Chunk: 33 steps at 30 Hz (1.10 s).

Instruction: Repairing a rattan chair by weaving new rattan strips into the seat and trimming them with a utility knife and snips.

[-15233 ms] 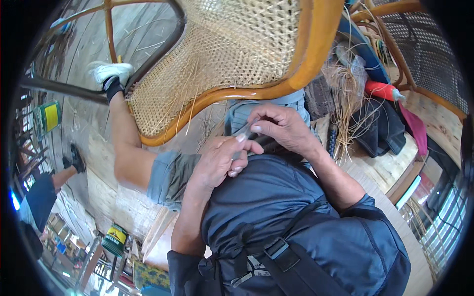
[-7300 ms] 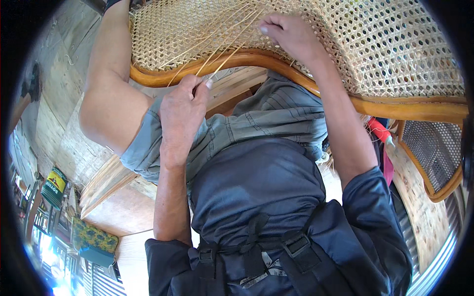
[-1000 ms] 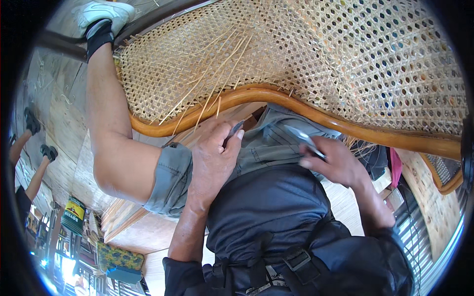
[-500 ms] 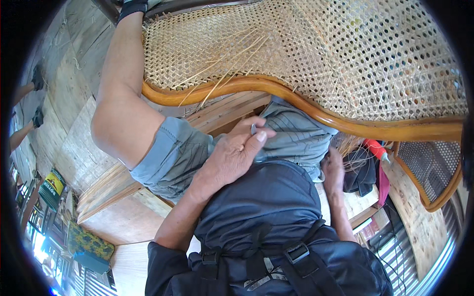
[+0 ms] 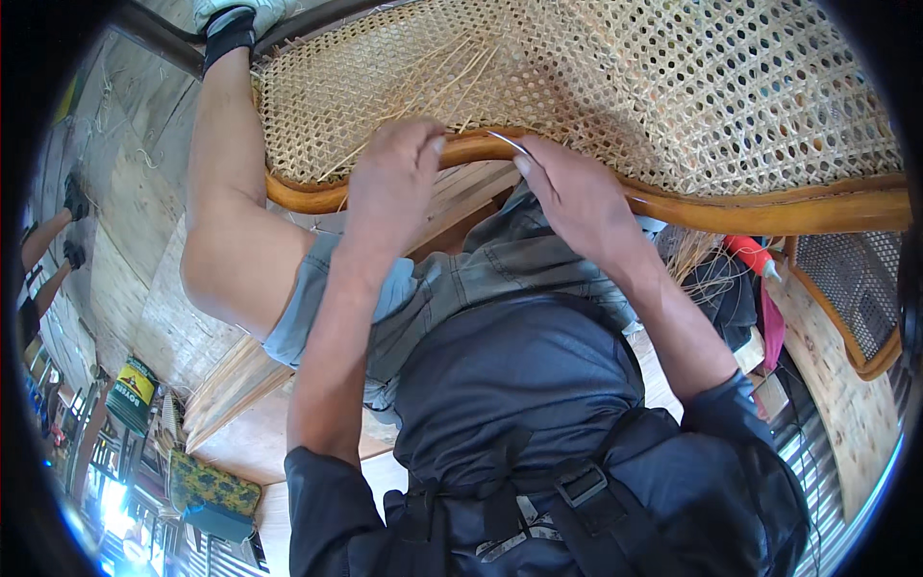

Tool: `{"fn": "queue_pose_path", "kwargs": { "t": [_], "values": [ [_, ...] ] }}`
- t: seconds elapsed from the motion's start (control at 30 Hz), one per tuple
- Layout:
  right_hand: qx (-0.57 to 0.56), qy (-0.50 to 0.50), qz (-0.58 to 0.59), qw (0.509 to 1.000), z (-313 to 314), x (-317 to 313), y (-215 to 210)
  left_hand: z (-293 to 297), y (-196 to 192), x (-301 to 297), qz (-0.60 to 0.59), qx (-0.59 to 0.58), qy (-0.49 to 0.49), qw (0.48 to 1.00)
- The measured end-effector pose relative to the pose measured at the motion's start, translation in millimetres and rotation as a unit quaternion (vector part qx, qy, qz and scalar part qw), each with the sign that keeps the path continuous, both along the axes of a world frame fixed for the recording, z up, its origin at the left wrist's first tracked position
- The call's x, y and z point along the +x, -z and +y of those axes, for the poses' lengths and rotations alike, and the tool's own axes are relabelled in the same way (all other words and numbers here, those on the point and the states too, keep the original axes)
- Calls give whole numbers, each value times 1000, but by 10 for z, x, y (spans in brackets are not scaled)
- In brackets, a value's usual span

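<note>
Change at the hands: half a second back the left hand (image 5: 389, 188) is low over the lap and the right hand (image 5: 582, 197) is down by the right hip; now both are up at the curved wooden edge (image 5: 760, 213) of the cane chair (image 5: 625, 77).
Change at the blade: a thin pointed metal tool (image 5: 504, 142) now shows in the right hand, its tip aimed left across the wood.
Right fingers: closed, thumb and forefinger pinching the tool.
Left fingers: curled, the thumb close by the forefinger (the hand is blurred, so I can't tell whether they pinch anything).
Left arm: rising almost straight from the dark sleeve, the back of the hand toward me, the hand in front of the wooden edge.
Right arm: slanting up and leftward, wrist over the shorts (image 5: 538, 260), knuckles up against the edge.
Cane chair: across the top of the view, above the lap, with loose strands (image 5: 471, 72) lying over its weave.
Right side: a tangle of strands (image 5: 694, 252), a red bottle (image 5: 748, 254) with a pale nozzle, and a pink cloth (image 5: 772, 332).
Left side: a green can (image 5: 132, 396), well apart from the hands.
</note>
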State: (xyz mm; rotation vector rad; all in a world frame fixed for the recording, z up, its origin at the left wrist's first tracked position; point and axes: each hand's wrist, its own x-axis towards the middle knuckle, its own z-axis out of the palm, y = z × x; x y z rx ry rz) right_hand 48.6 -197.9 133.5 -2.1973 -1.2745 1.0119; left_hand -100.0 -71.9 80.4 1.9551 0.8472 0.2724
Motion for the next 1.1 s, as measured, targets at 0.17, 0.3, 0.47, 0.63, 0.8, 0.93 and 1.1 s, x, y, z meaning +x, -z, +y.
{"fn": "queue_pose_path", "kwargs": {
  "t": [0.17,0.3,0.47,0.63,0.8,0.93,1.1],
  "values": [
    [-106,-41,-94,989,307,20,137,276,162,184,57,53,77,994],
    [-153,-63,-112,980,381,40,240,315,309,247,75,16,99,992],
    [-151,-78,-120,978,376,66,330,312,325,250,98,25,111,989],
    [-152,-103,-121,975,397,94,319,305,329,258,100,24,115,988],
    [-178,-110,-129,969,469,85,266,319,328,273,102,29,126,986],
    [-164,-107,-122,973,469,80,278,323,349,260,108,31,127,986],
    [-225,-135,-141,954,570,32,195,322,322,287,118,28,136,983]
  ]
}}
